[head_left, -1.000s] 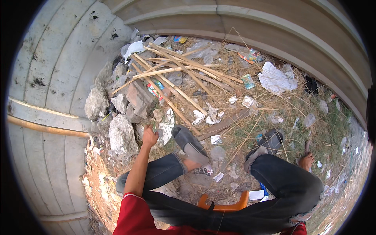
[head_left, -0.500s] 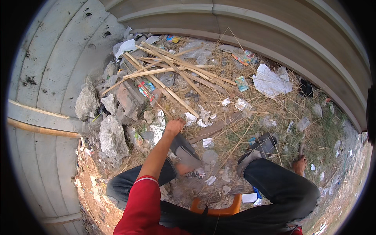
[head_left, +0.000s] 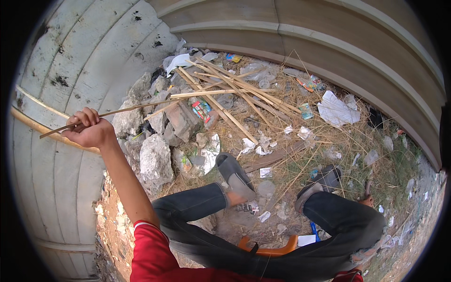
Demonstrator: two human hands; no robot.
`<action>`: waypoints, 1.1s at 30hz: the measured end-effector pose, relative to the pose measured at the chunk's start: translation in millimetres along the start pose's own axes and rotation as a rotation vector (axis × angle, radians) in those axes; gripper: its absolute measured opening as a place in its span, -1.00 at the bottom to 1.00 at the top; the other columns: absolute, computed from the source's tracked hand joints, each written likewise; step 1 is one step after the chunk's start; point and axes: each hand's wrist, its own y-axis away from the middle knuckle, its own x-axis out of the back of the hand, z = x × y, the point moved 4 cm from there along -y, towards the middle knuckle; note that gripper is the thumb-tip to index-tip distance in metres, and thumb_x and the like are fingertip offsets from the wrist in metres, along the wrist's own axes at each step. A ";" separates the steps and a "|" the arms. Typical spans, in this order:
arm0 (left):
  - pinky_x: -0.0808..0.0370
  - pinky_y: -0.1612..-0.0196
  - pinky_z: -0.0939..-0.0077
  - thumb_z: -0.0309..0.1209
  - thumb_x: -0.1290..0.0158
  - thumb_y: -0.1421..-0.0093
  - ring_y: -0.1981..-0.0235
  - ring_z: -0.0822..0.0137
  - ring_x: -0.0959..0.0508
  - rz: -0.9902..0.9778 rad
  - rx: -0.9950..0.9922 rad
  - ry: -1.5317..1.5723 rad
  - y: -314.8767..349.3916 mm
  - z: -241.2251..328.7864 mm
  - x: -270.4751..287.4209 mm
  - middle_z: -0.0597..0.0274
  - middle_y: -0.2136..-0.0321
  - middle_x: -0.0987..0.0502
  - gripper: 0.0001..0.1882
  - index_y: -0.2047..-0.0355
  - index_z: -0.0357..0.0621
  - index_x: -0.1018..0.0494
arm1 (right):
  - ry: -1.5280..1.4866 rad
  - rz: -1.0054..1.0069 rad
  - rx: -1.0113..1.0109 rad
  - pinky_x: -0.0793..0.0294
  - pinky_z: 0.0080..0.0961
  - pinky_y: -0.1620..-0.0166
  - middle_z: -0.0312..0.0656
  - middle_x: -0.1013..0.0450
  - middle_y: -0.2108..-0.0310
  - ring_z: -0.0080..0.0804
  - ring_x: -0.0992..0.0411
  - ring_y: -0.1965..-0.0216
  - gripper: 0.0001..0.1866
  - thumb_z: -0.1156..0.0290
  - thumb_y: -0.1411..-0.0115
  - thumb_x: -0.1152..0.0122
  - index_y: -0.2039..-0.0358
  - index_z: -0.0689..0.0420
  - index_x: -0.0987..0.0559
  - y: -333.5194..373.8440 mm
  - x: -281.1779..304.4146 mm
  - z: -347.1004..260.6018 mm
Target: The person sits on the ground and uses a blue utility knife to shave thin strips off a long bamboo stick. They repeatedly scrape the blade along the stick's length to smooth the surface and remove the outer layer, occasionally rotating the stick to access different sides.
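My left hand [head_left: 90, 128] is raised at the left, its fingers wrapped round a thin bamboo strip [head_left: 134, 108]. The strip slants up to the right over the rocks, and its far end meets the pile of pale split bamboo strips [head_left: 221, 93]; whether they touch I cannot tell. A short piece of it sticks out left of my fist. My right hand [head_left: 367, 201] is low at the right beyond my knee, mostly hidden by my trouser leg. A narrow dark rod-like thing [head_left: 367, 187] stands up from it, its kind unclear.
Grey rocks [head_left: 156, 160] lie heaped at the left, beside a pale panel wall [head_left: 56, 188]. A brown corrugated metal wall [head_left: 329, 51] curves round the back. Paper scraps [head_left: 336, 109], plastic litter and dry grass cover the ground. An orange plastic seat [head_left: 277, 249] shows between my legs.
My left hand has swung up and left from the ground by my foot, and the thin strip now shows in it. My right hand stays low at the right; the view has shifted.
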 end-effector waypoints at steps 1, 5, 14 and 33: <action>-0.05 0.58 0.56 0.12 0.22 -0.43 0.71 0.43 -0.07 -0.127 0.081 0.086 -9.0 21.1 -9.7 0.39 0.77 -0.10 -0.44 0.57 -0.01 -0.29 | -0.003 -0.001 0.001 -0.34 0.06 -0.26 0.20 -0.21 -0.27 0.29 -0.20 -0.31 -0.23 0.38 -0.13 -0.29 -0.34 0.12 -0.23 1.3 0.5 0.2; -0.05 0.65 0.57 0.16 0.06 -0.33 0.74 0.49 -0.09 -0.569 0.383 0.364 -7.3 69.8 -33.2 0.44 0.79 -0.12 -0.43 0.64 0.05 -0.20 | -0.006 -0.001 0.000 -0.35 0.06 -0.25 0.20 -0.21 -0.27 0.29 -0.22 -0.29 -0.24 0.38 -0.13 -0.29 -0.34 0.11 -0.24 2.1 3.7 3.2; -0.18 0.78 0.77 0.07 -0.10 -0.30 0.90 0.66 -0.11 -0.782 0.638 0.664 37.2 64.5 -77.2 0.53 0.89 -0.17 -0.43 0.70 0.12 -0.16 | -0.002 -0.018 0.039 -0.38 0.06 -0.23 0.21 -0.22 -0.26 0.30 -0.26 -0.26 -0.26 0.38 -0.13 -0.29 -0.33 0.10 -0.27 -4.6 4.5 -7.3; -0.10 0.50 0.61 0.29 0.25 -0.39 0.66 0.53 -0.01 -0.626 0.515 0.250 78.3 15.4 -177.0 0.46 0.70 -0.06 -0.39 0.52 0.04 -0.15 | -0.078 -0.008 0.157 -0.46 0.02 -0.07 0.24 -0.48 -0.06 0.21 -0.45 -0.09 -0.50 0.40 -0.26 -0.09 -0.24 0.11 -0.42 -0.9 12.3 -26.0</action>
